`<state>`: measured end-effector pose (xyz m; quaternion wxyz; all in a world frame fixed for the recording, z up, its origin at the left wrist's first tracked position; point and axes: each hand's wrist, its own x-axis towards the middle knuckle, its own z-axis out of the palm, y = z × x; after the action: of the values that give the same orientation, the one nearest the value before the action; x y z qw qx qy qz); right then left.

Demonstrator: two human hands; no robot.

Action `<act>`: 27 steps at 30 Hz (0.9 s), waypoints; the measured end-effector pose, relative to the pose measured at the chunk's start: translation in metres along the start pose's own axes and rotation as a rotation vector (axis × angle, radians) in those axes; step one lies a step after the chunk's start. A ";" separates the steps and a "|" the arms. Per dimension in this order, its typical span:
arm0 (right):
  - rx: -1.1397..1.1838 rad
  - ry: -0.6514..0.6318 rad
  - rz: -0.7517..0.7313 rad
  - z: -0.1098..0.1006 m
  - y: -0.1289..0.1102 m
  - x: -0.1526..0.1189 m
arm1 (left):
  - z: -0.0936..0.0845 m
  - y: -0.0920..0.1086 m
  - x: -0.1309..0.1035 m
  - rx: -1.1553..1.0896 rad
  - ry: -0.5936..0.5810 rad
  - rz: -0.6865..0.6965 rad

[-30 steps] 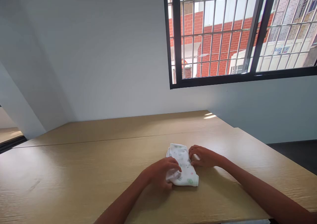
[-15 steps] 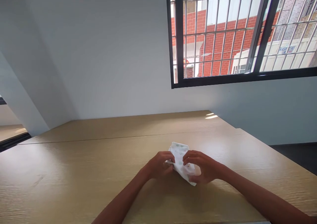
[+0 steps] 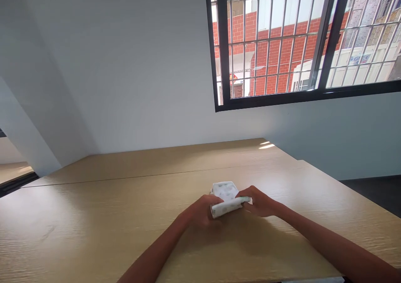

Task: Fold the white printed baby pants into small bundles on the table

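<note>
A small white cloth with a faint scattered print (image 3: 224, 190) rests on the table in front of me. Its near edge is folded over into a thick roll that slants up to the right. My left hand (image 3: 205, 210) grips the roll's left end, with the thumb on top and the other fingers mostly hidden. At the right end, my right hand (image 3: 255, 203) pinches the roll between thumb and fingers. The far part of the cloth lies flat beyond both hands.
The wide wooden table (image 3: 125, 216) has a seam running across its far part. A pale wall (image 3: 140, 87) rises behind it, with a barred, black-framed window (image 3: 269, 99) at upper right. Dark floor (image 3: 372, 195) shows past the table's right edge.
The cloth's near part, earlier hanging slantwise toward me, is now turned up into a roll. My right hand has moved slightly up and closed from a loose curl onto the roll's right end.
</note>
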<state>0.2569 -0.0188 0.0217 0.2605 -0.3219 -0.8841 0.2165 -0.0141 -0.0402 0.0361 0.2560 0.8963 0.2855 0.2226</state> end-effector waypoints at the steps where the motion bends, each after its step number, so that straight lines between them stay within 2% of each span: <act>1: 0.047 -0.012 0.007 -0.001 0.000 0.002 | 0.000 0.000 0.000 -0.001 -0.026 -0.002; 3: 0.141 -0.008 0.031 -0.003 -0.001 0.006 | 0.002 -0.001 0.001 -0.041 -0.016 -0.038; 6: 0.340 0.033 0.100 -0.005 -0.005 0.009 | 0.006 -0.004 0.002 -0.195 0.074 -0.205; 9: 0.626 0.010 0.200 -0.004 -0.006 0.010 | 0.009 -0.011 0.004 -0.394 0.152 -0.349; 13: 0.852 -0.052 0.348 0.001 0.002 0.011 | 0.012 -0.019 0.009 -0.585 0.160 -0.371; 18: 0.929 -0.053 0.508 0.008 0.015 0.011 | 0.020 -0.031 0.012 -0.729 0.168 -0.479; 22: 0.889 -0.089 0.516 0.009 0.017 0.009 | 0.023 -0.038 0.010 -0.839 0.110 -0.618; 25: 0.789 -0.235 0.441 0.005 0.012 0.007 | 0.019 -0.036 0.008 -0.760 0.026 -0.627; 27: 0.659 -0.312 0.387 0.003 0.006 0.005 | 0.016 -0.030 0.006 -0.543 0.024 -0.569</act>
<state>0.2547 -0.0113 0.0179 0.1668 -0.3448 -0.7197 0.5791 -0.0123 -0.0206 0.0077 0.5319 0.6784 0.4562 0.2208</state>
